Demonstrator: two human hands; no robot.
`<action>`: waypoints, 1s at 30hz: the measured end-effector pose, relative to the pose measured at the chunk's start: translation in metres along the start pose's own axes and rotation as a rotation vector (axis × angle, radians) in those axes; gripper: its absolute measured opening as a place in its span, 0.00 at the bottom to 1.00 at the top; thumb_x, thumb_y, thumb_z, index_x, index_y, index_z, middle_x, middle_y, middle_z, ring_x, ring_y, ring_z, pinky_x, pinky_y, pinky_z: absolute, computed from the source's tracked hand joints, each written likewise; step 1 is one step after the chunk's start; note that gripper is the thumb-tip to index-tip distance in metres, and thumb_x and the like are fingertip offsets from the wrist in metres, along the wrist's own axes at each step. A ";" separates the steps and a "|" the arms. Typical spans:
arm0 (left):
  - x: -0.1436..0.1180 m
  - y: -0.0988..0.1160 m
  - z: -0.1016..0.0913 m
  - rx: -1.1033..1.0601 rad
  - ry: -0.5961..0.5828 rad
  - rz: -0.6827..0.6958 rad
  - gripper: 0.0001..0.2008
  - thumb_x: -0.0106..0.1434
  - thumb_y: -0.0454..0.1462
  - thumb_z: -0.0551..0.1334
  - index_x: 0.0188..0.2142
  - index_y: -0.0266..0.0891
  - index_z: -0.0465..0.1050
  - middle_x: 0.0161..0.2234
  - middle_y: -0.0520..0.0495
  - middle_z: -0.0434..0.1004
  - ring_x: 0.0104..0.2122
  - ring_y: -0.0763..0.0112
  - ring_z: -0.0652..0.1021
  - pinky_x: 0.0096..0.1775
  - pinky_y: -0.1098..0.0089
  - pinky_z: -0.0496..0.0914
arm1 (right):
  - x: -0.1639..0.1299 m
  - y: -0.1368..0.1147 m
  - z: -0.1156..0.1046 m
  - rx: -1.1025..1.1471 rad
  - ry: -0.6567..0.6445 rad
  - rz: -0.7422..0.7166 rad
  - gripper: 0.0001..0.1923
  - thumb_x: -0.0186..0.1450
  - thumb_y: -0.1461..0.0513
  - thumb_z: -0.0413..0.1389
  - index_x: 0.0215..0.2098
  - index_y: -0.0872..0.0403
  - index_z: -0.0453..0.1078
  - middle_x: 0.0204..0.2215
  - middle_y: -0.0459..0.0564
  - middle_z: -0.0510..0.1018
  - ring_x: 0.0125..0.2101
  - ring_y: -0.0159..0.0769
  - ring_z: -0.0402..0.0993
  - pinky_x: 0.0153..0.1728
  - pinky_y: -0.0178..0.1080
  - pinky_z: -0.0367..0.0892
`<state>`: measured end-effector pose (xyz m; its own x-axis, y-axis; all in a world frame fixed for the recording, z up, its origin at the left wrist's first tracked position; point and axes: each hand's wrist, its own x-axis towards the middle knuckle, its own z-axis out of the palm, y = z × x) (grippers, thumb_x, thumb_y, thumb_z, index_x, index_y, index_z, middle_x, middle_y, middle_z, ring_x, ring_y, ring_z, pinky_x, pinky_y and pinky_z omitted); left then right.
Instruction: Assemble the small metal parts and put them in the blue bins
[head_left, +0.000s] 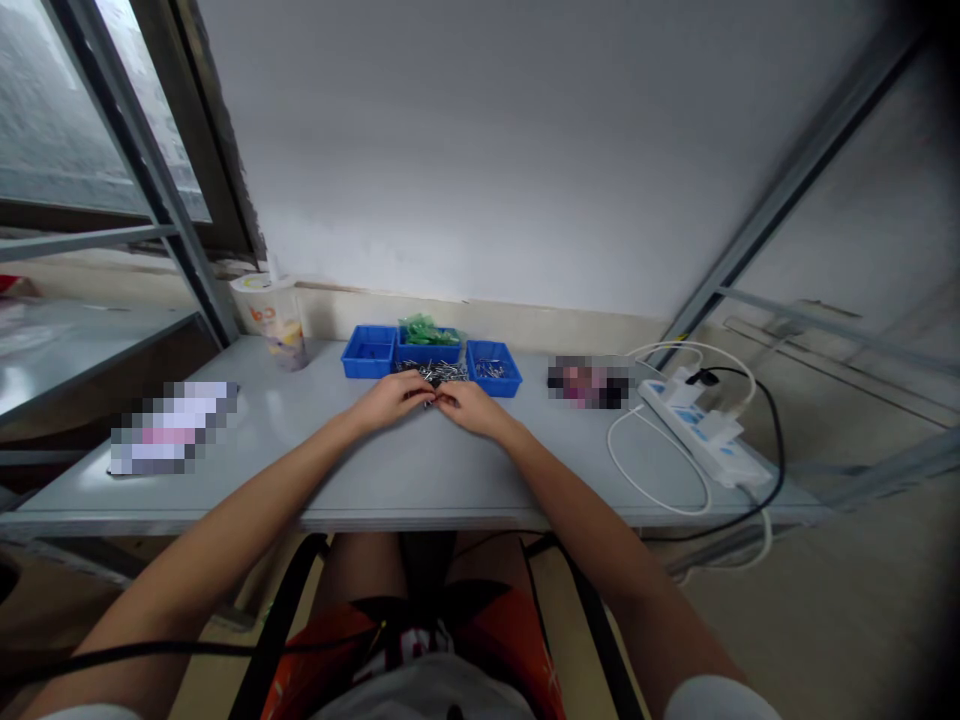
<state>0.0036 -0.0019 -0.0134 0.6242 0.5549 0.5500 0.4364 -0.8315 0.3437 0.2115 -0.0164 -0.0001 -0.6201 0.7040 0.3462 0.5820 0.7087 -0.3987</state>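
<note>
Both hands meet in the middle of the gray table (420,470); the left hand (391,397) and the right hand (471,405) touch at the fingertips and pinch something tiny and dark between them; I cannot tell what it is. Just past them lies a pile of small metal pins (439,372); behind it sit three blue trays (369,352), one with green bits (426,330). A cup (276,318) stands far left; a white power strip (701,425) lies right.

We see three bins (431,355) far on the table (390,470), a cup (276,320) to their left, a power strip (701,425) right, our hands (431,402) just before them.
</note>
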 end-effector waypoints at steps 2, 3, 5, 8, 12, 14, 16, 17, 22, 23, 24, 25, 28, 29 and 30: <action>0.000 0.000 0.001 -0.001 -0.005 0.018 0.14 0.68 0.43 0.54 0.40 0.39 0.75 0.35 0.46 0.73 0.36 0.68 0.74 0.39 0.69 0.68 | 0.000 -0.002 0.001 -0.008 -0.005 0.002 0.06 0.64 0.66 0.52 0.32 0.57 0.71 0.26 0.45 0.71 0.27 0.28 0.62 0.31 0.31 0.54; 0.000 0.000 0.001 0.005 -0.002 0.016 0.14 0.68 0.43 0.54 0.40 0.39 0.75 0.35 0.46 0.73 0.36 0.68 0.74 0.39 0.69 0.68 | 0.000 -0.002 0.001 -0.005 -0.007 0.005 0.06 0.65 0.66 0.51 0.32 0.57 0.71 0.26 0.45 0.71 0.27 0.28 0.62 0.31 0.31 0.53; 0.000 0.000 0.000 0.024 0.014 -0.003 0.14 0.68 0.43 0.54 0.41 0.39 0.75 0.35 0.46 0.73 0.36 0.68 0.74 0.39 0.69 0.68 | -0.001 -0.002 0.000 0.009 -0.005 0.011 0.06 0.65 0.66 0.51 0.33 0.57 0.71 0.26 0.45 0.72 0.27 0.28 0.62 0.31 0.31 0.54; 0.000 -0.001 -0.002 0.062 0.037 -0.045 0.14 0.68 0.42 0.53 0.42 0.39 0.75 0.35 0.46 0.72 0.35 0.68 0.74 0.39 0.68 0.68 | -0.001 0.003 -0.002 0.009 0.026 0.020 0.07 0.65 0.66 0.51 0.35 0.56 0.71 0.28 0.46 0.73 0.29 0.29 0.64 0.32 0.32 0.55; 0.001 -0.003 -0.001 0.078 0.008 -0.105 0.12 0.67 0.40 0.55 0.42 0.39 0.75 0.36 0.45 0.74 0.36 0.67 0.74 0.39 0.68 0.68 | 0.000 0.007 -0.002 -0.010 0.123 0.028 0.08 0.66 0.63 0.51 0.37 0.55 0.72 0.31 0.48 0.75 0.31 0.30 0.66 0.35 0.33 0.58; 0.001 -0.004 0.001 0.036 -0.044 -0.113 0.12 0.66 0.40 0.56 0.41 0.39 0.76 0.36 0.45 0.76 0.36 0.67 0.75 0.39 0.68 0.68 | 0.000 0.006 -0.001 -0.012 0.152 0.012 0.08 0.67 0.63 0.50 0.37 0.55 0.72 0.32 0.48 0.75 0.33 0.31 0.67 0.36 0.33 0.59; 0.002 -0.003 0.003 -0.019 -0.093 -0.109 0.12 0.66 0.41 0.56 0.40 0.39 0.76 0.35 0.46 0.77 0.34 0.68 0.75 0.38 0.69 0.68 | -0.001 0.002 0.000 -0.013 0.153 -0.019 0.08 0.66 0.64 0.50 0.37 0.55 0.72 0.33 0.48 0.75 0.34 0.31 0.68 0.38 0.33 0.59; 0.002 -0.003 0.004 -0.041 -0.106 -0.108 0.12 0.65 0.41 0.56 0.39 0.38 0.76 0.34 0.46 0.77 0.34 0.68 0.75 0.37 0.69 0.68 | -0.001 0.001 0.000 -0.014 0.149 -0.031 0.08 0.66 0.65 0.50 0.37 0.54 0.71 0.32 0.48 0.75 0.34 0.31 0.68 0.38 0.33 0.60; 0.002 -0.001 0.002 -0.054 -0.044 -0.169 0.12 0.64 0.42 0.58 0.36 0.37 0.75 0.32 0.48 0.77 0.31 0.70 0.74 0.35 0.71 0.67 | -0.001 0.003 -0.001 -0.007 0.151 0.011 0.07 0.64 0.65 0.51 0.36 0.55 0.71 0.29 0.46 0.73 0.30 0.30 0.66 0.33 0.32 0.58; 0.002 -0.001 0.001 -0.048 -0.019 -0.183 0.12 0.64 0.42 0.58 0.36 0.37 0.75 0.32 0.48 0.76 0.30 0.71 0.74 0.34 0.71 0.67 | 0.000 0.004 -0.001 0.000 0.155 0.024 0.07 0.64 0.65 0.51 0.36 0.55 0.71 0.29 0.46 0.73 0.29 0.29 0.65 0.33 0.32 0.58; 0.002 0.000 0.000 -0.042 0.002 -0.192 0.12 0.64 0.42 0.58 0.36 0.37 0.75 0.31 0.48 0.76 0.30 0.71 0.73 0.34 0.71 0.66 | 0.000 0.006 -0.002 0.007 0.154 0.034 0.07 0.64 0.65 0.51 0.36 0.55 0.71 0.28 0.46 0.73 0.29 0.29 0.65 0.33 0.32 0.58; 0.003 0.001 -0.001 -0.036 0.019 -0.195 0.12 0.64 0.42 0.58 0.36 0.37 0.75 0.31 0.48 0.76 0.30 0.71 0.73 0.34 0.71 0.66 | 0.000 0.007 -0.002 0.012 0.146 0.043 0.07 0.64 0.64 0.51 0.36 0.56 0.71 0.28 0.46 0.73 0.29 0.29 0.65 0.32 0.32 0.58; 0.004 0.000 -0.006 -0.004 0.031 -0.177 0.13 0.64 0.43 0.57 0.37 0.37 0.75 0.32 0.47 0.75 0.31 0.70 0.73 0.34 0.71 0.66 | 0.000 0.008 -0.001 0.020 0.093 0.059 0.07 0.64 0.64 0.52 0.37 0.56 0.72 0.29 0.46 0.74 0.29 0.29 0.66 0.32 0.31 0.58; 0.004 -0.002 -0.010 0.026 0.040 -0.176 0.13 0.65 0.43 0.57 0.37 0.37 0.75 0.33 0.47 0.75 0.31 0.69 0.74 0.35 0.70 0.66 | 0.001 0.008 0.000 0.020 0.077 0.062 0.07 0.64 0.65 0.52 0.37 0.56 0.72 0.29 0.47 0.74 0.29 0.29 0.67 0.32 0.31 0.58; 0.003 -0.006 -0.014 0.069 0.060 -0.187 0.13 0.65 0.43 0.57 0.38 0.37 0.75 0.34 0.46 0.75 0.32 0.68 0.74 0.36 0.69 0.67 | 0.001 0.008 0.001 0.017 0.064 0.064 0.07 0.64 0.65 0.52 0.38 0.56 0.72 0.30 0.47 0.75 0.30 0.29 0.67 0.32 0.31 0.58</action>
<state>-0.0064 0.0043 -0.0027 0.4894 0.6953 0.5264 0.5860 -0.7092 0.3919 0.2149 -0.0104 -0.0037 -0.5469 0.7497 0.3727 0.6101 0.6617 -0.4358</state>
